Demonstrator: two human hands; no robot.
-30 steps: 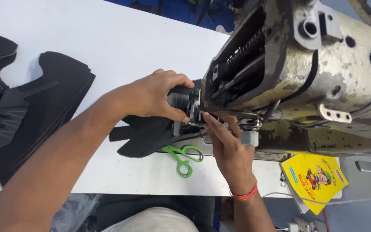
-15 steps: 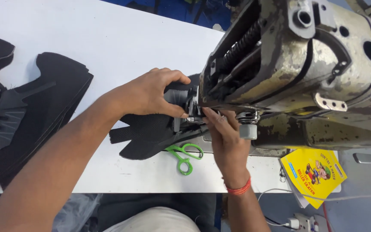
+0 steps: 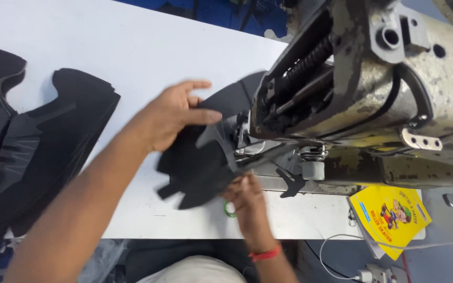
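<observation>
A: What's changed since half a sec ago?

B: I'm pulling the black cut piece (image 3: 200,167) away from the needle area. Before, it was lying flat under the machine head w/ my left hand (image 3: 176,118) pressed on top; now it's lifting and swinging toward the near-left, half off the white table (image 3: 106,47).

A: Fingers?

B: Left ones are pinching the piece's far edge, thumb on top, other fingers spread. Right hand (image 3: 245,196) is gripping the near edge from below, fingers curled, just over the green scissor handle (image 3: 228,209).

A: Where's it sitting exactly?

B: Between my hands, just left of the sewing machine (image 3: 373,89), its right edge still close to the presser foot; can't tell if it's touching there, it's blurring.

A: How's it handling?

B: I'm judging it light and floppy, prob foam-backed fabric. It's bending where I'm lifting, not stiff. Not slippery, not fragile, but it's sagging, so I'm holding two opposite edges rather than one corner.

A: Anything else around?

B: Stack of black pieces (image 3: 32,152) is lying far left, well apart. Yellow booklet (image 3: 391,217) is sitting near-right, under the machine.
</observation>
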